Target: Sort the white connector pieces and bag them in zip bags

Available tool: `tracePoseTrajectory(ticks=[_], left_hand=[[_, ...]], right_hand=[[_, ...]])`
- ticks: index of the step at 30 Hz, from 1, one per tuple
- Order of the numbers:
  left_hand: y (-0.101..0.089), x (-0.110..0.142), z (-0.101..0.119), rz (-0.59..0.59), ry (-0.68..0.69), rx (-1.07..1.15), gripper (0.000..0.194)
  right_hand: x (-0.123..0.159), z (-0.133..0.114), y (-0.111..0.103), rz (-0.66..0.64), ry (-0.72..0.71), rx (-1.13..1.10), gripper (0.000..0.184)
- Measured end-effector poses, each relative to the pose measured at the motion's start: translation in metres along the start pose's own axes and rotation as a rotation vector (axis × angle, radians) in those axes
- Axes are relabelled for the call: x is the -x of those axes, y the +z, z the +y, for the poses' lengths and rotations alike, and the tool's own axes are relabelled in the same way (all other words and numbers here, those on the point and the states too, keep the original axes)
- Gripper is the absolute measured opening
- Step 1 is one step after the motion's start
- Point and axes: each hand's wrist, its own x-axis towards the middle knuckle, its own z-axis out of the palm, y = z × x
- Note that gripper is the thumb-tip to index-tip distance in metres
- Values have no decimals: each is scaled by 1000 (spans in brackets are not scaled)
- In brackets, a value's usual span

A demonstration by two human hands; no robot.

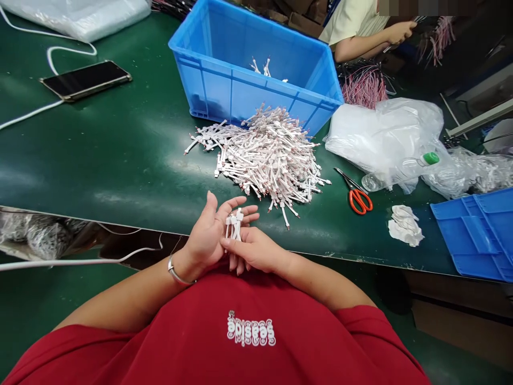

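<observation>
Several short white cables with white plugs (234, 220) are bunched between my two hands at the table's near edge. My right hand (256, 249) is closed on their lower ends, its thumb lying across them. Behind and beside the bunch, my left hand (206, 232) is turned palm up with its fingers stretched out and apart, close against the plugs. Just beyond my hands, a large heap of the same white cables (272, 155) lies on the green table (132, 155). Their bare ends look reddish.
Behind the heap stands a blue bin (256, 91) with some cables inside. Orange-handled scissors (359, 199), crumpled tissue (404, 225), a plastic bottle (401, 172) and a blue crate (476, 230) lie right. A phone (86, 80) lies left. A co-worker's arm (368, 45) shows at the back.
</observation>
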Motion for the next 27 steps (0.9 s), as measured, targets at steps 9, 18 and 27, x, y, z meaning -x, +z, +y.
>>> tracePoseTrajectory(ticks=[9,18,27], left_hand=[[-45,-21,20,95,765,-909,74],[-68,-1,9,-383,808,-1732,48],[-60,-14,9,-118,810,-1639,63]], right_hand=[[-6,7,-10,81,-195,-261,35],[-1,-7,-25,297,-509,-534,37],[6,-10,-31,403,-518,-452,40]])
